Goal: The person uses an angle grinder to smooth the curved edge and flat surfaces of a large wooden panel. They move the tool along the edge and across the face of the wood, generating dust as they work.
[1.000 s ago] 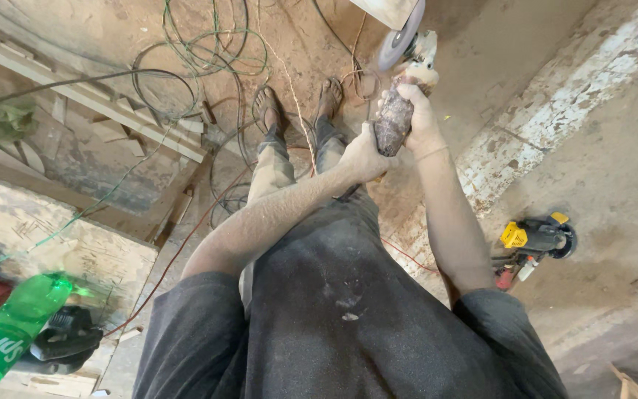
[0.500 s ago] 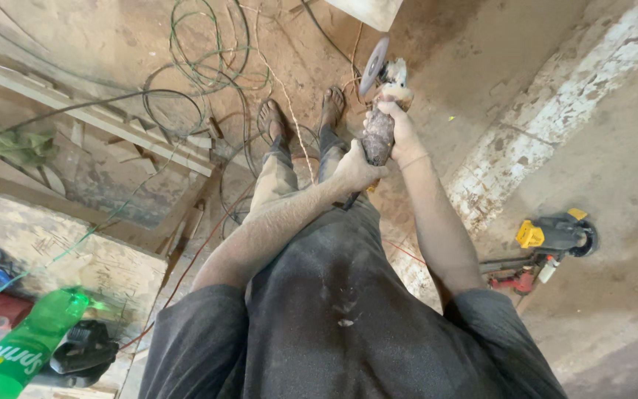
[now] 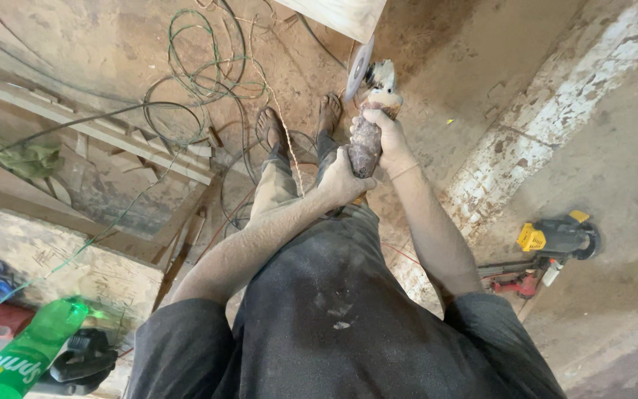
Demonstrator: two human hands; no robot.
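Note:
I hold a dusty angle grinder (image 3: 367, 111) in front of me with both hands, its grey disc (image 3: 358, 68) pointing away from me near the corner of a pale wooden board (image 3: 337, 15). My left hand (image 3: 342, 181) grips the rear of the grinder's body. My right hand (image 3: 385, 134) wraps the body closer to the head. Both forearms are coated in dust. My bare feet (image 3: 271, 127) stand on the dusty floor below the tool.
Green and black cables (image 3: 201, 66) coil on the floor ahead. Wooden slats (image 3: 97, 133) and a board (image 3: 46, 258) lie at left. A green plastic bottle (image 3: 27, 355) sits bottom left. A yellow and black power tool (image 3: 555, 238) rests on the floor at right.
The grinder and both hands have shifted a little lower and left in view, and the disc now sits closer under the pale board's corner.

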